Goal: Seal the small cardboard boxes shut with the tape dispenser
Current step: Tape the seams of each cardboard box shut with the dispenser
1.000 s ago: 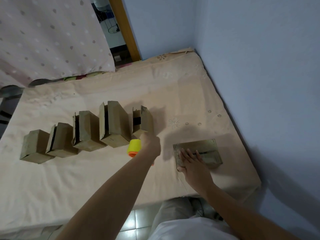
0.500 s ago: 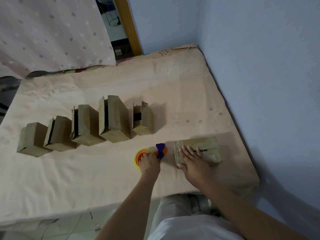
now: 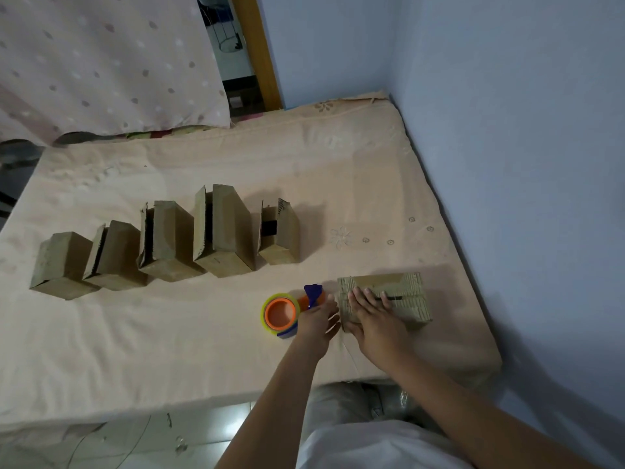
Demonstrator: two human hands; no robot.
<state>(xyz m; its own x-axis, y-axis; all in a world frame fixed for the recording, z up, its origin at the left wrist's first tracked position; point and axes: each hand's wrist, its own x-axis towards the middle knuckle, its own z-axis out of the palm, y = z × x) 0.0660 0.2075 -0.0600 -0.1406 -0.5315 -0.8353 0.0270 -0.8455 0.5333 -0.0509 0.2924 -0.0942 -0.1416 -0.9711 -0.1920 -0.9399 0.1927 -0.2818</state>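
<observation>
A small cardboard box [image 3: 407,289] lies near the right front corner of the bed, a dark slit showing between its top flaps. My right hand [image 3: 375,319] lies flat on its left part and holds it down, thumb at the near edge. The tape dispenser [image 3: 282,313], yellow and blue with an orange core, lies on its side on the sheet just left of the box. My left hand [image 3: 318,321] hovers between the dispenser and the box, fingers apart and holding nothing.
Several more cardboard boxes stand in a row across the beige sheet [image 3: 169,350], from the leftmost [image 3: 62,265] to the rightmost [image 3: 280,233], most with gaping flaps. A blue wall runs along the right. The bed's front edge drops to a tiled floor [image 3: 142,441].
My left hand brought the tape dispenser down from the air to the sheet, let go of it and shifted right toward the box. My right hand stayed on the box.
</observation>
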